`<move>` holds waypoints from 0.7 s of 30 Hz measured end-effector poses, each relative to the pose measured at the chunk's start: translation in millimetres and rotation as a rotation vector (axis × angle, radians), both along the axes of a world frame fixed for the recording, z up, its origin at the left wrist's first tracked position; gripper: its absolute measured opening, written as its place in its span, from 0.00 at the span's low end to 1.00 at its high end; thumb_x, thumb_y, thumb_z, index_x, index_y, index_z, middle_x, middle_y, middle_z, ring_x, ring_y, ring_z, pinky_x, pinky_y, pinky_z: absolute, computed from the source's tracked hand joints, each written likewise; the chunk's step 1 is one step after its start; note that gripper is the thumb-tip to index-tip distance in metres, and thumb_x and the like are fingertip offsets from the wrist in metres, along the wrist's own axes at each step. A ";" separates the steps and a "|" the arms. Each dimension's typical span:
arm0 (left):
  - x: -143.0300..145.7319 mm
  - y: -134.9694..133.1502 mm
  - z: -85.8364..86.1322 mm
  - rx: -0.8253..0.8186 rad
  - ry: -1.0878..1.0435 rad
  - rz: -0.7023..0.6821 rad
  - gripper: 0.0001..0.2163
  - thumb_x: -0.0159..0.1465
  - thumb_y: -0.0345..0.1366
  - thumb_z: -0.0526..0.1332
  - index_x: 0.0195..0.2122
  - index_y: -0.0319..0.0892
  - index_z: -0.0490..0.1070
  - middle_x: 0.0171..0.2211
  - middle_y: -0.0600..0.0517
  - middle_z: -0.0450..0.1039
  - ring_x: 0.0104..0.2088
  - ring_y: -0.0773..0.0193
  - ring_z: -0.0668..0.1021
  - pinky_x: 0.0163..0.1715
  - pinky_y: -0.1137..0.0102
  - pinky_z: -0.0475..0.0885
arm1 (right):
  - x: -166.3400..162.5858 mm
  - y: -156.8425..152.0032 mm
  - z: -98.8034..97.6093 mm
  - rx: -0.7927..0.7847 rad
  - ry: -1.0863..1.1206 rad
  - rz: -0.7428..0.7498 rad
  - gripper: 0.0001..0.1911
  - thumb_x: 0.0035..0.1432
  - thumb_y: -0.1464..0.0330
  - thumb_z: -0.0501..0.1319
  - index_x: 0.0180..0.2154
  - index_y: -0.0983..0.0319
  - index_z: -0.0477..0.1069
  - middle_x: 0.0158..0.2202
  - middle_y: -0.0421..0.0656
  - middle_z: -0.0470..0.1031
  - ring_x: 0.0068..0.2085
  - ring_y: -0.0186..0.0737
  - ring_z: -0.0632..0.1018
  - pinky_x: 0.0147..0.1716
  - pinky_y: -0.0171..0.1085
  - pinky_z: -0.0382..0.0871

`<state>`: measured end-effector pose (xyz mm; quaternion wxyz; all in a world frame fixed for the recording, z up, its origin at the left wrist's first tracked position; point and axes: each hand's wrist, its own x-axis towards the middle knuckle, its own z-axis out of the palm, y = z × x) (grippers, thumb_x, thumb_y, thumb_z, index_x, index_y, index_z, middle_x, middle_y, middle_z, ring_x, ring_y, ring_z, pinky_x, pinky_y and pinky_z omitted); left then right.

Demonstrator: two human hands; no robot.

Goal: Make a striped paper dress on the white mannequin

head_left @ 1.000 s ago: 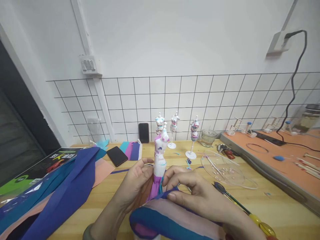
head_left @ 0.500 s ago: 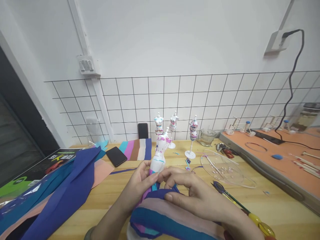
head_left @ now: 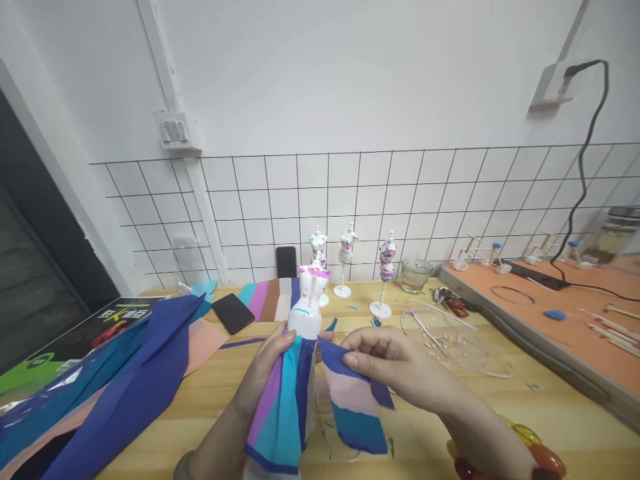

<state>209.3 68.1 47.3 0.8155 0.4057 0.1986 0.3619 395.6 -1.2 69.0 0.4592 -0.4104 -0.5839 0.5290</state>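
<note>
Far left: folded, dark-blue thin sheets (head_left: 163, 353) lie on the pale wooden table (head_left: 170, 427). Next, a black rectangular phone (head_left: 233, 313) lies flat beside a flat, multicoloured striped sheet (head_left: 267, 300). The left hand (head_left: 265, 370) is clamped at the waist of a white, pink-marked dress-form mannequin (head_left: 306, 323), held upright at table centre, dressed below in a purple, turquoise and dark-blue striped skirt (head_left: 285, 407). Just right of the waist hangs a loose blue, pink and teal striped piece (head_left: 353, 393); contact with the mannequin cannot be determined. The right hand (head_left: 387, 363) has thumb and fingers together, pinching this piece's upper edge. Beyond: a clear round bowl (head_left: 416, 275), then an orange-topped board (head_left: 530, 300).
</note>
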 end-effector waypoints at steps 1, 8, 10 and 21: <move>0.3 -0.3 -0.7 -0.001 -0.005 -0.003 0.16 0.62 0.36 0.56 0.50 0.37 0.70 0.40 0.45 0.79 0.44 0.52 0.78 0.48 0.62 0.68 | 0.0 0.5 0.1 -0.018 0.005 -0.018 0.12 0.54 0.59 0.64 0.30 0.62 0.73 0.24 0.36 0.69 0.24 0.28 0.67 0.22 0.29 0.59; 4.2 -3.6 -2.8 0.017 -0.023 0.007 0.13 0.61 0.33 0.56 0.45 0.37 0.73 0.33 0.46 0.80 0.41 0.52 0.79 0.46 0.61 0.68 | -1.9 2.3 -3.3 -0.010 0.021 -0.128 0.16 0.50 0.57 0.67 0.25 0.63 0.68 0.21 0.33 0.65 0.21 0.26 0.63 0.19 0.28 0.54; 5.6 -4.8 -2.3 0.005 -0.036 -0.014 0.13 0.61 0.32 0.57 0.46 0.37 0.72 0.33 0.47 0.80 0.40 0.52 0.79 0.46 0.61 0.68 | -3.1 2.1 -3.5 0.011 0.024 -0.144 0.15 0.49 0.58 0.68 0.25 0.63 0.69 0.22 0.34 0.67 0.22 0.28 0.66 0.21 0.29 0.57; 9.4 -4.2 -4.3 0.207 0.068 0.041 0.13 0.51 0.35 0.70 0.38 0.40 0.75 0.40 0.46 0.78 0.43 0.55 0.77 0.45 0.66 0.68 | 2.1 1.9 -5.8 -0.017 -0.049 -0.135 0.13 0.50 0.59 0.67 0.28 0.62 0.73 0.23 0.36 0.71 0.23 0.28 0.68 0.22 0.29 0.60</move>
